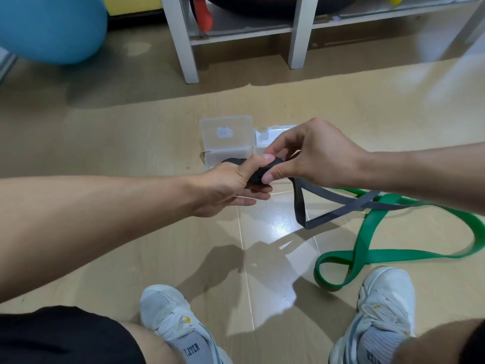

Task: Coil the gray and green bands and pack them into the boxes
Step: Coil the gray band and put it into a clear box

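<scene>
**On the gym floor, a gray band half wound**

In front of the open boxes (227, 137), a person crouches on the tan floor (131, 245), winding up exercise gear. Largest in view, the green band (409, 254) sprawls in loose loops to the right of the boxes, near the right shoe (385, 306), not yet coiled. The gray band (341, 203) trails from the hands down and to the right, its free length crossing over the green one and folding back in a slack loop. Its wound end is a small dark roll held just short of the boxes. The left hand (231, 185) grips that roll, thumb curled over the top. The right hand (309, 156), nearer the loose tail, pinches the roll's other side between thumb and fingers. The remaining length likely has to be drawn in from the right before the roll goes into a box.
</scene>
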